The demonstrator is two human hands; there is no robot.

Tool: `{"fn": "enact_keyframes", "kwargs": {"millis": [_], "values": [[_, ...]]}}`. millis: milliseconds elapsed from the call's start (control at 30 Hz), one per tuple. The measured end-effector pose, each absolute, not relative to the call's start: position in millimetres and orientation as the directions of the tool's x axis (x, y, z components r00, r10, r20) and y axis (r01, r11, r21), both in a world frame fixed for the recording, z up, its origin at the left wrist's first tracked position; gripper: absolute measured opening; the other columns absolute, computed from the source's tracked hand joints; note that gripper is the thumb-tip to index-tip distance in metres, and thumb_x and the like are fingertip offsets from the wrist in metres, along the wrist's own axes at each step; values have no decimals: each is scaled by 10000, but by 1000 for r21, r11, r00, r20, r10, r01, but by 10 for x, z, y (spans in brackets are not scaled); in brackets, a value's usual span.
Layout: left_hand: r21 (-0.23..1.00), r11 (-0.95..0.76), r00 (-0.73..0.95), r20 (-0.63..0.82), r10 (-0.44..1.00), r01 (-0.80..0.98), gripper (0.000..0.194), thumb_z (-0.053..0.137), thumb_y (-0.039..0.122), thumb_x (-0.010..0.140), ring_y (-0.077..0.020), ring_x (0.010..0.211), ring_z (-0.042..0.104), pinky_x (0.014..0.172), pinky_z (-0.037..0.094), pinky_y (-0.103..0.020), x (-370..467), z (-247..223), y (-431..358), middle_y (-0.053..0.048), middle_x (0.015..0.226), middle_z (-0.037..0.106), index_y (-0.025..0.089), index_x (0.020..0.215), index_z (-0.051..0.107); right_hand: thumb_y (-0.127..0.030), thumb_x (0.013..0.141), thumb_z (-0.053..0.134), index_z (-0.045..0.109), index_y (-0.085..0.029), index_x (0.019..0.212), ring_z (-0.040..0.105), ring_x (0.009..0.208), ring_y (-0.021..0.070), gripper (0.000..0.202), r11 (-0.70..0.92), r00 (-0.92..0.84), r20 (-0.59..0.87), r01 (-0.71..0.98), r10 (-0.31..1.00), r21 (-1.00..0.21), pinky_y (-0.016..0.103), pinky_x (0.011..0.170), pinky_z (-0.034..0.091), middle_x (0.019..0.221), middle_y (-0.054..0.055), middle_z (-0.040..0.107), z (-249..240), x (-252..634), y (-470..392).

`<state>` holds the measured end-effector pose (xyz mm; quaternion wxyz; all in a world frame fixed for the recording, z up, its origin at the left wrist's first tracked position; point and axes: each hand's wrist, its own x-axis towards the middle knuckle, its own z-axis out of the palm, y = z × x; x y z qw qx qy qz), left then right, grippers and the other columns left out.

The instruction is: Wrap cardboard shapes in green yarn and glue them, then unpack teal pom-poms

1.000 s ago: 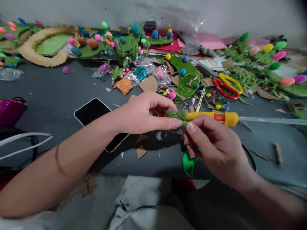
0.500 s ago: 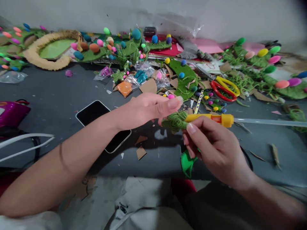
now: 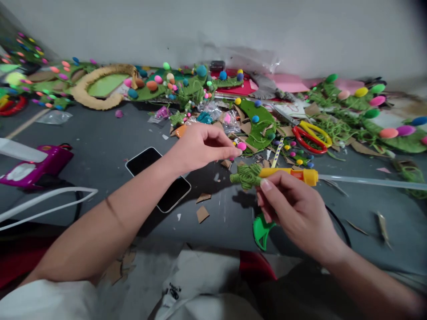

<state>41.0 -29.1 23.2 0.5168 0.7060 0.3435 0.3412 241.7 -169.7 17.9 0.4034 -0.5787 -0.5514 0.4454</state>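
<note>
My right hand (image 3: 296,206) pinches a small piece wrapped in green yarn (image 3: 247,175) between thumb and fingers, its wound end pointing left. Behind that hand is a yellow glue gun (image 3: 310,177) with a clear glue stick (image 3: 360,181) running out to the right; the hand hides its middle. Below shows a green plastic part (image 3: 262,231). My left hand (image 3: 205,149) hovers left of the yarn piece, apart from it, thumb and forefinger tips pressed together. Whether anything small sits between them is hidden. A pink pom-pom (image 3: 241,146) shows just past those fingertips.
A phone (image 3: 143,161) lies under my left forearm. Red and yellow scissors (image 3: 310,140) rest at right among yarn and cardboard scraps. A purple device (image 3: 56,160) stands at left. Green pieces with pom-poms (image 3: 193,86) and a tan ring (image 3: 80,91) line the wall.
My left hand has come away from the yarn piece, moving left, and its fingers have gone from stretched out to pinched. My right hand still holds the yarn piece. The view has shifted slightly.
</note>
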Motion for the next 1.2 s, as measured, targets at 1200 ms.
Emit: {"fn": "enact_keyframes", "kwargs": {"millis": [1200], "values": [[945,-317,740,155,655,83,195,741,265,879,-65,606,553,571,445,-175,314,405,-425,11,657,629,142,748,666,-589,994,513,551,-210,828,500,455,87,416,-96,-59,-101,86,993,-992,215,438,379,571,-39,567,109,2242,-1678]]}}
